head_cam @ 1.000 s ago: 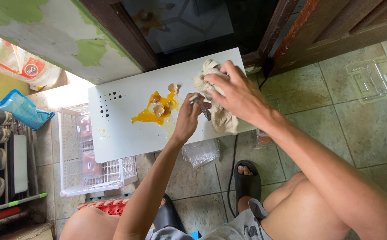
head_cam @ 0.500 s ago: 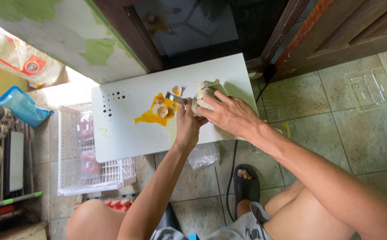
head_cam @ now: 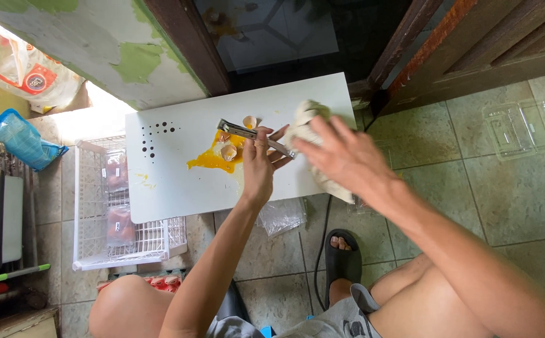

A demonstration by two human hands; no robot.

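On the white board [head_cam: 178,181], left hand [head_cam: 258,164] grips metal tongs [head_cam: 253,134].

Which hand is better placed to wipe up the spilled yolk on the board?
Probably the right hand: it already holds the cloth, just beside the yolk on the white board. The left hand is taken up by the tongs over the eggshells.

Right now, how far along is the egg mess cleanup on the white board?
Barely begun: the yolk puddle and eggshell pieces still lie on the white board. In hand: the left hand holds metal tongs over the spill, while the right hand grips a crumpled cloth. Left: lifting the shells and wiping the yolk.
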